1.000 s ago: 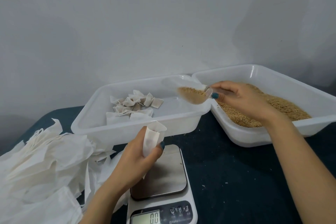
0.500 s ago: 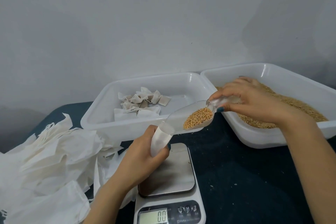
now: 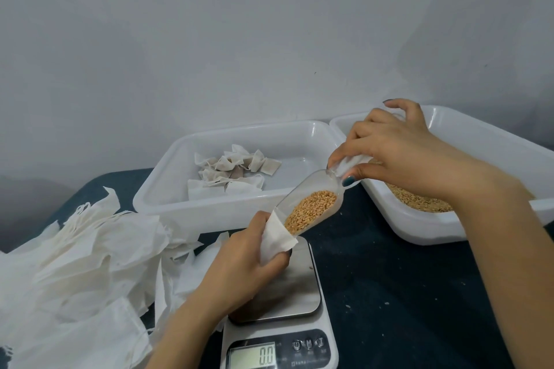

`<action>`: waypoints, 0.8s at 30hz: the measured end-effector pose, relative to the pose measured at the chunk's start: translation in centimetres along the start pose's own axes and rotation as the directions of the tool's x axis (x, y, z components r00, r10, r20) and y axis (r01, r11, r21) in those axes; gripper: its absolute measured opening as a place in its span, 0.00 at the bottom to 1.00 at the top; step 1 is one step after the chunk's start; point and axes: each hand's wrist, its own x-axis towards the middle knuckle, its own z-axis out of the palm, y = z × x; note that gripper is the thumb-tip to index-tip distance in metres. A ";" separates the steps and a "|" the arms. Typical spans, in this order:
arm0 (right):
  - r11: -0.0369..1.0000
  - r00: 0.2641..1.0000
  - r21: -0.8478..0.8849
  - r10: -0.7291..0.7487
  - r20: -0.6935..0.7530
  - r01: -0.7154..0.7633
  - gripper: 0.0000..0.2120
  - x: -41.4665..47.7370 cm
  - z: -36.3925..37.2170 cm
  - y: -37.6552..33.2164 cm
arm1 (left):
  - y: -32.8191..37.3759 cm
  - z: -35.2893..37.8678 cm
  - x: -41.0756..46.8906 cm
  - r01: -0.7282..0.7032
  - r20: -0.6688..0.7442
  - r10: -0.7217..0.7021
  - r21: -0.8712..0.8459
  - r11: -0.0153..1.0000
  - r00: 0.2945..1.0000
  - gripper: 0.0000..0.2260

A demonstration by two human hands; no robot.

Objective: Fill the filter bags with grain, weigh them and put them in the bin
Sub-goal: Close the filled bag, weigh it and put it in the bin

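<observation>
Above the scale (image 3: 299,287) plate, my left hand (image 3: 248,257) curls round the filter bag (image 3: 274,241), holding its mouth open. My right hand (image 3: 398,156) pinches the handle of the clear scoop (image 3: 302,189), tipped down, lip tucked into the bag, grain (image 3: 311,210) heaped at the low end. Danger now: that soft mouth could fold or slip off the lip, and grain would scatter over the scale, which reads 0.0. Tip too steeply and I overfill. The bin (image 3: 209,213) of filled bags sits behind, the grain tray (image 3: 425,229) to my right.
</observation>
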 end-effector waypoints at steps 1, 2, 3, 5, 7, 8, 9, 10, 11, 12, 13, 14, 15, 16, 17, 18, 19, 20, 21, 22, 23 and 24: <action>1.000 1.000 -0.017 -0.004 -0.002 0.004 0.14 0.1 -0.1 -0.3 | 0.0 0.0 0.0 -0.003 -0.002 0.003 0.005 1.000 1.000 0.17; 0.999 1.000 -0.032 -0.010 -0.007 0.010 0.14 0.2 -0.2 -0.5 | -0.1 0.0 0.0 -0.004 -0.003 0.004 0.005 1.000 1.000 0.17; 0.999 1.000 -0.045 -0.019 -0.016 0.018 0.15 0.3 -0.4 -0.7 | -0.1 0.0 0.0 -0.003 -0.002 0.003 0.003 1.000 1.000 0.16; 0.998 0.999 -0.061 -0.034 -0.040 0.031 0.15 0.2 -0.6 -1.1 | 0.0 0.0 0.0 0.000 0.000 0.000 -0.005 1.000 1.000 0.14; 0.996 0.997 -0.077 -0.043 -0.061 0.038 0.16 0.2 -1.0 -1.4 | 0.0 0.0 0.0 0.002 -0.004 -0.002 -0.014 1.000 1.000 0.14; 0.995 0.997 -0.087 -0.045 -0.065 0.039 0.16 0.2 -1.2 -1.5 | 0.0 0.0 0.0 0.003 -0.006 -0.003 -0.021 1.000 1.000 0.14; 0.995 0.997 -0.097 -0.045 -0.064 0.038 0.15 0.2 -1.3 -1.6 | 0.1 0.0 0.0 0.005 -0.007 -0.005 -0.029 1.000 1.000 0.14; 0.994 0.997 -0.103 -0.044 -0.058 0.037 0.15 0.2 -1.5 -1.6 | 0.1 0.0 0.0 0.006 -0.007 -0.006 -0.037 0.999 1.000 0.13; 0.994 0.998 -0.106 -0.040 -0.048 0.035 0.15 0.3 -1.6 -1.7 | 0.2 -0.1 0.0 0.005 -0.006 -0.005 -0.043 0.999 1.000 0.13; 0.994 0.999 -0.109 -0.037 -0.035 0.033 0.15 0.3 -1.8 -1.7 | 0.2 -0.1 0.0 0.004 -0.007 -0.004 -0.047 0.999 1.000 0.13; 0.993 0.999 -0.113 -0.035 -0.024 0.032 0.15 0.4 -1.9 -1.8 | 0.3 -0.1 0.0 0.002 -0.008 -0.003 -0.050 0.999 1.000 0.13; 0.993 0.999 -0.118 -0.033 -0.018 0.030 0.16 0.4 -1.9 -1.8 | 0.3 -0.1 0.0 0.001 -0.009 -0.002 -0.054 0.999 1.000 0.13; 0.992 0.999 -0.122 -0.030 -0.018 0.027 0.16 0.4 -2.0 -1.8 | 0.4 -0.1 0.0 0.001 -0.009 -0.002 -0.058 0.998 1.000 0.12; 0.992 0.999 -0.126 -0.026 -0.021 0.023 0.16 0.4 -2.0 -1.7 | 0.4 -0.1 0.0 0.002 -0.008 -0.002 -0.062 0.998 1.000 0.12; 0.991 0.999 -0.130 -0.022 -0.024 0.018 0.16 0.4 -2.0 -1.7 | 0.5 -0.1 -0.1 0.003 -0.005 -0.003 -0.066 0.998 1.000 0.12; 0.991 1.000 -0.134 -0.016 -0.026 0.013 0.16 0.4 -2.1 -1.7 | 0.5 -0.2 -0.1 0.005 -0.003 -0.006 -0.070 0.998 1.000 0.12; 0.990 1.000 -0.138 -0.009 -0.023 0.006 0.17 0.4 -2.2 -1.7 | 0.5 -0.1 -0.1 0.009 -0.003 -0.010 -0.074 0.997 1.000 0.12; 0.990 1.000 -0.143 0.000 -0.017 -0.002 0.18 0.3 -2.3 -1.7 | 0.5 -0.1 -0.1 0.014 -0.002 -0.014 -0.079 0.997 1.000 0.11; 0.989 1.000 -0.144 0.007 -0.013 -0.009 0.20 0.3 -2.5 -1.7 | 0.5 -0.1 -0.1 0.017 -0.002 -0.018 -0.087 0.996 1.000 0.11; 0.990 1.000 -0.142 0.012 -0.011 -0.014 0.21 0.3 -2.6 -1.8 | 0.5 -0.1 -0.1 0.020 -0.002 -0.021 -0.094 0.995 1.000 0.12; 0.991 1.000 -0.136 0.015 -0.012 -0.017 0.21 0.3 -2.7 -1.8 | 0.5 -0.1 -0.1 0.023 -0.002 -0.024 -0.101 0.995 1.000 0.13; 0.992 1.000 -0.128 0.015 -0.015 -0.017 0.20 0.2 -2.7 -1.7 | 0.5 -0.1 -0.1 0.026 -0.002 -0.026 -0.109 0.994 1.000 0.14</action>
